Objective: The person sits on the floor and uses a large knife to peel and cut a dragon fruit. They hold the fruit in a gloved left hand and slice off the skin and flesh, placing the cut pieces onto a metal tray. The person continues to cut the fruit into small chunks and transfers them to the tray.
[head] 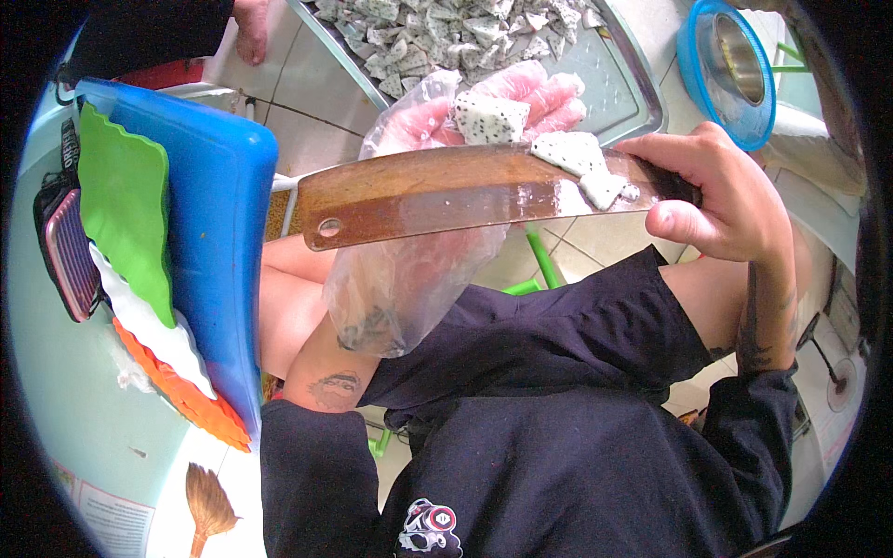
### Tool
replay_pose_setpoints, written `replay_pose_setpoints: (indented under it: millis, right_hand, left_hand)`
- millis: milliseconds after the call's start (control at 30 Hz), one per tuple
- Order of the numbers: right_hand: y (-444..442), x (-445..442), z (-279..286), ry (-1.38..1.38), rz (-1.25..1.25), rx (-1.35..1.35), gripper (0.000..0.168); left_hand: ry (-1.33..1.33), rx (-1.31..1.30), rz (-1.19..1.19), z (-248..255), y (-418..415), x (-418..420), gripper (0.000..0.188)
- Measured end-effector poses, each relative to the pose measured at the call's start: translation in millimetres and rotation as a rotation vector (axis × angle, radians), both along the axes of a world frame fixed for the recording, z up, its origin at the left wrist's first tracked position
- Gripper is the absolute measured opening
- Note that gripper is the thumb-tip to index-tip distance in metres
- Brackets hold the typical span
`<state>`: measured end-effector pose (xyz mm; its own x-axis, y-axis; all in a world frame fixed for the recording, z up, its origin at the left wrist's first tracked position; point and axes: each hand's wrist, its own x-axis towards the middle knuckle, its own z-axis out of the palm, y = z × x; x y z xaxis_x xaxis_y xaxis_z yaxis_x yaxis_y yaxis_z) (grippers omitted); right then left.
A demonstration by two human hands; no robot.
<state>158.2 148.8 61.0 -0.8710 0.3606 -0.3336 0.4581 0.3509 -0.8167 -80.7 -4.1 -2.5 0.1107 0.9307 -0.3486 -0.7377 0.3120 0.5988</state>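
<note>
My left hand [516, 104], in a loose clear plastic glove, is palm up with a chunk of white, black-seeded dragon fruit [492, 120] on it. Across the gloved hand lies the wide blade of a cleaver [432, 192], which partly hides the palm; the blade has a hole near its far-left end and a shiny, brownish face. My bare right hand [718, 188] grips the cleaver's dark handle at the right. More dragon fruit pieces [572, 153] cling to the blade near the handle. Beyond the hands, a metal tray [607, 91] holds many cut dragon fruit pieces [460, 35].
At left stands a blue plastic container [209, 209] beside green [125, 209], white and orange wavy-edged sheets and a phone-like object [70, 254]. A straw brush [207, 506] is lower left. A blue basket [687, 70] holds a metal bowl, upper right. Another person's foot [251, 31] shows upper left.
</note>
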Motion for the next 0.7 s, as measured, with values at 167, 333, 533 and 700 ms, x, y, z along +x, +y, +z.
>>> replay_pose_setpoints:
  millis: [167, 333, 533, 700]
  right_hand:
    - [-0.9, 1.2, -3.4, 0.064, -0.033, -0.016, 0.067]
    - [0.9, -0.1, -1.4, 0.028, -0.012, -0.002, 0.066]
    - [1.3, -1.3, 0.1, -0.001, -0.009, -0.004, 0.065]
    - [2.1, -3.6, 2.9, -0.031, -0.006, 0.008, 0.064]
  left_hand:
    - [-0.015, -0.001, 0.001, -1.2, 0.6, 2.6, 0.081]
    - [-0.028, 0.0, -0.005, -0.9, -0.4, 1.7, 0.08]
    - [-0.034, 0.005, -0.009, -3.1, 0.7, 2.2, 0.08]
    - [-0.041, 0.011, -0.021, -2.5, 0.7, 2.2, 0.08]
